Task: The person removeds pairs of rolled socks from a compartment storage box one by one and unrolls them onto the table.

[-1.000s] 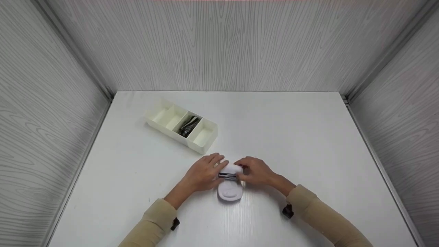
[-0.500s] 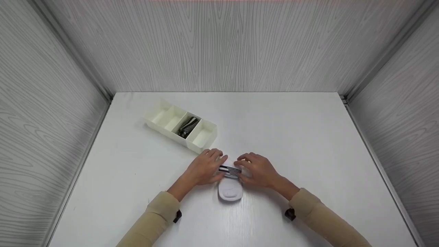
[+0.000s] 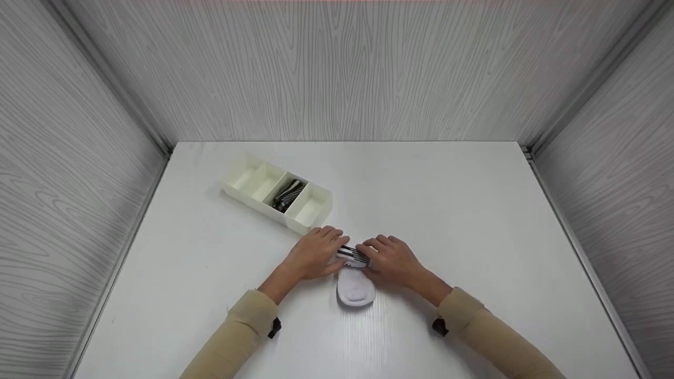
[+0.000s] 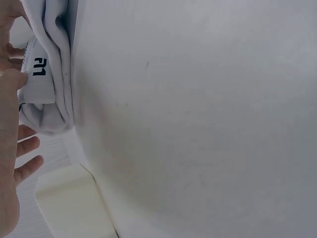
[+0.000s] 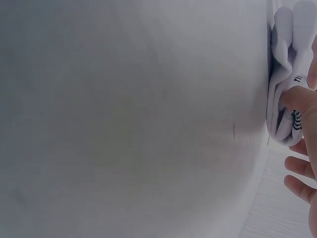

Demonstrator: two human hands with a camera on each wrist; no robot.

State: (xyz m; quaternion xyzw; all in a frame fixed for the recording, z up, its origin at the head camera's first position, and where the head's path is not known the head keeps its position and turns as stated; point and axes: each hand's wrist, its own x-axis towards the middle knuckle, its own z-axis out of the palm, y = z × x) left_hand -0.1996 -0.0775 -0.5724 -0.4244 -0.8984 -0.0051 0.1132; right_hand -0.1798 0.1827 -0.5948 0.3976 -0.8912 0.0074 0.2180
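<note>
A pair of white socks (image 3: 356,290) with black-striped cuffs lies folded on the table in front of the person. At the left side of the striped cuff, the left hand (image 3: 313,255) pinches the fabric between thumb and fingers. The right hand (image 3: 394,263) grips the cuff from the opposite side, its thumb tucked into the fold. In the left wrist view, the layered socks (image 4: 44,79) show black lettering beside the thumb. Stacked layers of the socks (image 5: 282,74) also appear in the right wrist view, with the other fingers spread past the fold.
Beyond the left hand stands a cream box (image 3: 255,204) split into compartments, set at an angle. One compartment holds a dark striped bundle (image 3: 288,195). Grey wood-grain panels (image 3: 337,68) enclose the white table (image 3: 447,200) at the back and sides.
Both hands have shifted slightly away from the person along the socks. The far white part has been turned over, and the striped cuff has moved farther away and tilted.
</note>
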